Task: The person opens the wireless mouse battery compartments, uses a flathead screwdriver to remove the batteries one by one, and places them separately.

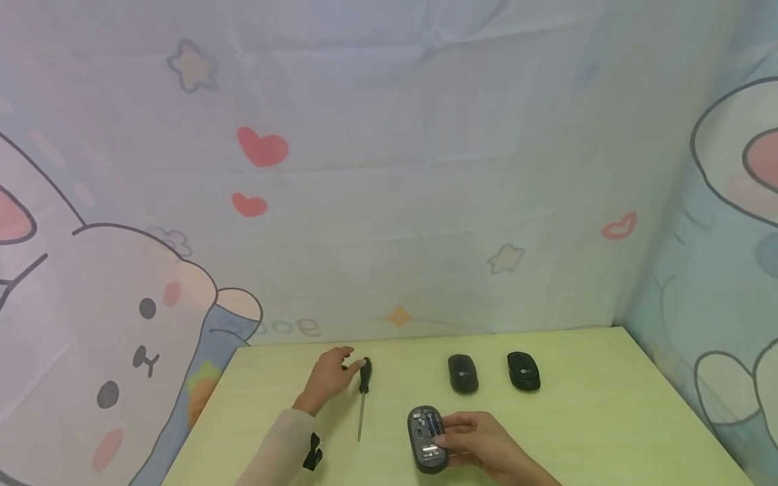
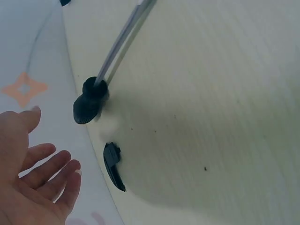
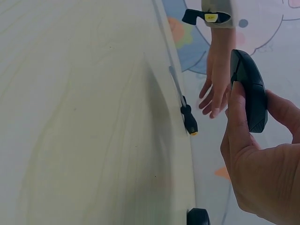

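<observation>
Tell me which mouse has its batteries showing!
The mouse held in the right hand: its underside and open battery bay show. The other two mice lie on the table, logos up.

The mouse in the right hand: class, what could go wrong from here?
In the uncovered mouse, what looks like a battery might slip out if the right hand tips it. The left hand, close to the screwdriver, might nudge it. The small black piece near the edge of the table might be knocked off.
</observation>
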A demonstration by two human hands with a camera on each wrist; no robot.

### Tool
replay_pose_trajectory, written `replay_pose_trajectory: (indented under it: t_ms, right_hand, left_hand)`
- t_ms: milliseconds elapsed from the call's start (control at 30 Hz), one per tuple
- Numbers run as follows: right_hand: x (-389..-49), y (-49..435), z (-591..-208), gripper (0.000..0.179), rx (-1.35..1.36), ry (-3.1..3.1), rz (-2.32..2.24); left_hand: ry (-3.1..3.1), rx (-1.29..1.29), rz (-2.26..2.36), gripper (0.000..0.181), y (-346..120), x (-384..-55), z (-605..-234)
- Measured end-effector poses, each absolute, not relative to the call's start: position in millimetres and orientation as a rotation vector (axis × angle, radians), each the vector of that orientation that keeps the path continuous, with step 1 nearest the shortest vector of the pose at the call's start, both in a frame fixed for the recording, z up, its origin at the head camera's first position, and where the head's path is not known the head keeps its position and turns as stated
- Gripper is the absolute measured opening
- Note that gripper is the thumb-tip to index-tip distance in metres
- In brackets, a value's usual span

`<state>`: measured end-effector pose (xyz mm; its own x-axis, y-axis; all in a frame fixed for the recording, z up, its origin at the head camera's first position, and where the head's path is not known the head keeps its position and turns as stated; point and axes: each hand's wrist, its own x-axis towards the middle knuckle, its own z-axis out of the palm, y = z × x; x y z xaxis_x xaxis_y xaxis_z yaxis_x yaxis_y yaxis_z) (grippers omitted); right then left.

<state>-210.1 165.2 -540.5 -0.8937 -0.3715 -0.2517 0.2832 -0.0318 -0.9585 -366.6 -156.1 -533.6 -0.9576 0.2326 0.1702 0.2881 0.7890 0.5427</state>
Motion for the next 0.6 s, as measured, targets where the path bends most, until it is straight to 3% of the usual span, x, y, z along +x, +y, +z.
replay_pose_trajectory:
  t_ms: [600]
  right_hand:
    - [-209.5, 164.8, -543.5, 0.053, -0.089, 1.785, -2.005]
  left_hand:
    - [-3.049, -0.551, -0.516, 0.067, -151.4, -365.3, -544.5]
